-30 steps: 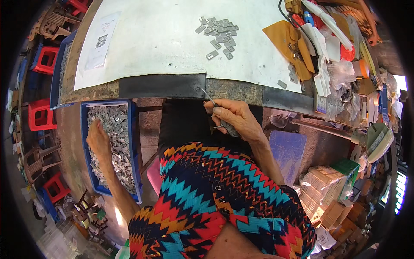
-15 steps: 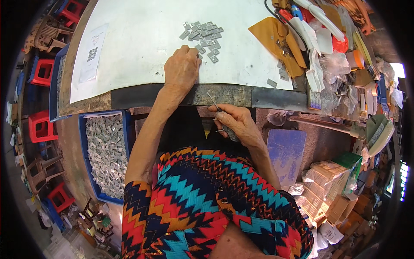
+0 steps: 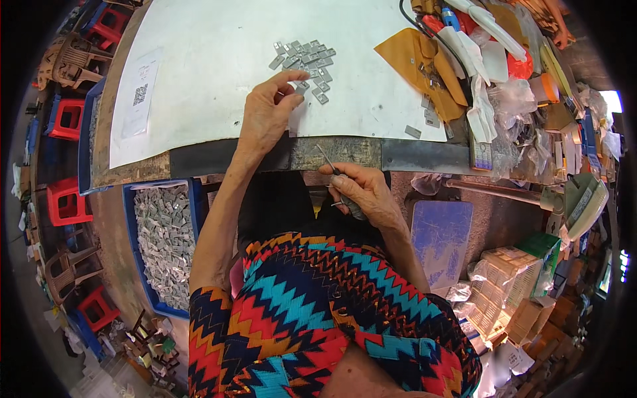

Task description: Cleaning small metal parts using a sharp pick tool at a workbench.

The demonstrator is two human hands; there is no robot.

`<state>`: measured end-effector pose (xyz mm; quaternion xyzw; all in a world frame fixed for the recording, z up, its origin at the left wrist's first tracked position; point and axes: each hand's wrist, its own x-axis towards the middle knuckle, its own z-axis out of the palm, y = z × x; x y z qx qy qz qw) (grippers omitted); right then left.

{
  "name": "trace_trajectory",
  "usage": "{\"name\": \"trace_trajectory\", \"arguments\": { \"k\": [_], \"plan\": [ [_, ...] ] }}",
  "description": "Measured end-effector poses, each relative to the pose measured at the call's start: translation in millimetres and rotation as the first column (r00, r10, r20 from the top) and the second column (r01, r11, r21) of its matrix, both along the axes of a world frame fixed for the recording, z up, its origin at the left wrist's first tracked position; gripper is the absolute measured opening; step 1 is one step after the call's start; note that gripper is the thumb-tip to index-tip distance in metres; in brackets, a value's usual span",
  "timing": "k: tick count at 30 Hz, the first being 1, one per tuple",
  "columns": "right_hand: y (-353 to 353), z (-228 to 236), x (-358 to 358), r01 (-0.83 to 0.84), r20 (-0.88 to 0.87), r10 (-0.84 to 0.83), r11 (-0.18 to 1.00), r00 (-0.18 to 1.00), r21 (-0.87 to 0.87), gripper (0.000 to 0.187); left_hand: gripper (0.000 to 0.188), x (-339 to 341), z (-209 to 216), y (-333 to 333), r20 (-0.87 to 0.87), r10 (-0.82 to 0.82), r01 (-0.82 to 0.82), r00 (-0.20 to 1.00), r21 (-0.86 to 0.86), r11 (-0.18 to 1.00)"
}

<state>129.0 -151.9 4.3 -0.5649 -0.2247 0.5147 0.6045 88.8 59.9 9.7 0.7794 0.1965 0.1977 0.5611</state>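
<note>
On the white-covered table lies a loose cluster of small grey rectangular metal parts. My left hand is beside the cluster's near edge, thumb and index finger apart, with nothing visible between them. Its other fingers are partly curled. At the table's front edge, my right hand is closed around a thin pointed metal tool, whose tip points up and to the left. Something grey, perhaps its handle, shows under the palm; its exact kind is hidden by my fingers.
A blue bin full of similar parts stands below the table at left. A printed sheet lies on the left. A brown envelope, a few loose parts and crumpled plastic occupy the right. A lamp juts out there.
My left hand has drawn slightly back and left from the parts, and its thumb and index finger have spread. My right hand keeps the tool in nearly the same place. The view has shifted slightly.
</note>
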Motion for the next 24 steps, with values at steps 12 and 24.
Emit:
{"name": "trace_trajectory", "arguments": {
  "k": [12,24],
  "plan": [
    [9,11,11,0.068,0.082,-0.073,0.995,0.994,0.068,0.030,0.018,-16,19,-12,0.049,-0.023,0.046,0.999,-0.564,0.824],
    [16,17,6,0.078,0.205,-0.090,0.995,0.975,0.065,0.029,0.012,-34,4,-35,0.172,-0.050,0.160,0.984,-0.718,0.678]
  ]
}}
